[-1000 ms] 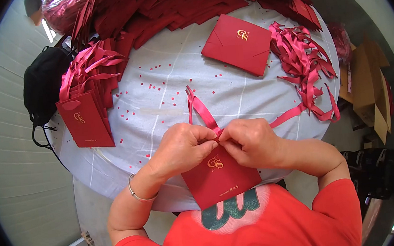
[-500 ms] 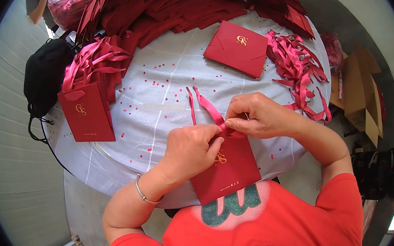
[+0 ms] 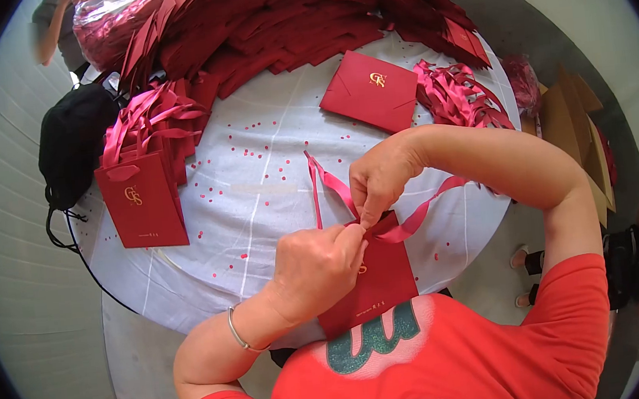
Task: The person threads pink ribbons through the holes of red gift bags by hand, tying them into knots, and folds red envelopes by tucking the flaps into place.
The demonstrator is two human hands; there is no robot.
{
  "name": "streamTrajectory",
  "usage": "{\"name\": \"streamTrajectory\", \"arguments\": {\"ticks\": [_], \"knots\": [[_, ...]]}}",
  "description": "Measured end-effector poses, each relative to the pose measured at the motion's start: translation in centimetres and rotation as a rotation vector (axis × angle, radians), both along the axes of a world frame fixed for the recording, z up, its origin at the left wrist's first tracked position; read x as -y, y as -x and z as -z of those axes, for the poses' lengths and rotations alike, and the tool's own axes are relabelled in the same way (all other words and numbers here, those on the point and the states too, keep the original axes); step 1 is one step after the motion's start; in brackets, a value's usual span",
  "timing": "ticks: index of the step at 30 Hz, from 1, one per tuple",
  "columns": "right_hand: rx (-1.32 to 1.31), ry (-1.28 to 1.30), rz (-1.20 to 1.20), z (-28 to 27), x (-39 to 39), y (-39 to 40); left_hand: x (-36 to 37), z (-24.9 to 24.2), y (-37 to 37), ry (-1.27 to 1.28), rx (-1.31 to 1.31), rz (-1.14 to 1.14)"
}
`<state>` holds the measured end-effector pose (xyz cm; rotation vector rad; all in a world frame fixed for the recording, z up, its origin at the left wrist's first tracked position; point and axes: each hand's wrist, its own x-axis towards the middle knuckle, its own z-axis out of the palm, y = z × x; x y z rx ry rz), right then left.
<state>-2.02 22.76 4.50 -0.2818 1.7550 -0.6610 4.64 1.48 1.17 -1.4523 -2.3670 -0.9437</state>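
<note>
A dark red paper bag [image 3: 377, 282] with gold lettering lies at the table's near edge, against the red shirt. My left hand [image 3: 314, 265] pinches at the bag's top edge, its fingertips partly hidden. Touching it there, my right hand [image 3: 385, 178] is closed on the pink ribbon [image 3: 421, 216], which loops out to the right below my forearm. Another ribbon length [image 3: 315, 188] stands up beyond the bag's top, left of my right hand. Where the fingertips meet, the ribbon is mostly covered.
Finished-looking bags with ribbons [image 3: 143, 201] stand at the left beside a black bag [image 3: 75, 142]. Flat red bags [image 3: 370, 91] and a ribbon heap [image 3: 460, 97] lie at the right. Stacked red bags [image 3: 279, 22] line the far edge. A person's arm [image 3: 53, 33] shows top left.
My right hand has turned with fingers pointing down, its elbow raised outward. The ribbon now loops out to the right. A person's arm has appeared at the top left.
</note>
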Motion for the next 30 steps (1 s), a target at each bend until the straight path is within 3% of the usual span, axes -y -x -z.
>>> {"name": "streamTrajectory", "arguments": {"ticks": [1, 5, 8, 9, 11, 13, 15, 16, 19, 30], "knots": [[0.145, 0.035, 0.036, 0.5, -0.1, 0.3, 0.0, 0.0, -0.1, -0.001, -0.004, 0.001], [0.23, 0.058, 0.219, 1.6, -0.1, -0.6, 0.1, 0.5, -0.3, 0.017, 0.027, -0.03], [0.006, 0.073, 0.498, 2.8, -0.2, -2.4, 0.1, 0.9, 0.3, 0.007, 0.167, -0.047], [0.008, 0.066, 0.491, 2.8, 0.0, -3.2, 0.1, 1.0, 0.6, 0.002, 0.261, -0.043], [-0.24, 0.149, 0.623, 2.4, 0.3, -4.3, 0.2, 1.1, 1.1, 0.01, 0.311, -0.042], [-0.287, 0.135, 0.636, 2.4, 0.2, -4.1, 0.1, 1.1, 1.3, 0.023, 0.362, -0.04], [-0.28, 0.196, 0.848, 2.1, -0.2, -3.1, 0.1, 1.1, 1.2, 0.028, 0.376, -0.016], [-0.398, 0.15, 0.875, 1.9, -0.2, -2.4, 0.1, 1.0, 1.2, 0.031, 0.374, -0.015], [-0.64, 0.184, 0.835, 3.6, -1.0, 0.3, -0.1, 1.1, 1.3, 0.023, 0.38, -0.012], [-0.851, 0.189, 0.802, 6.2, -0.1, 1.6, -0.1, 1.4, 1.6, 0.101, 0.409, -0.024]]}}
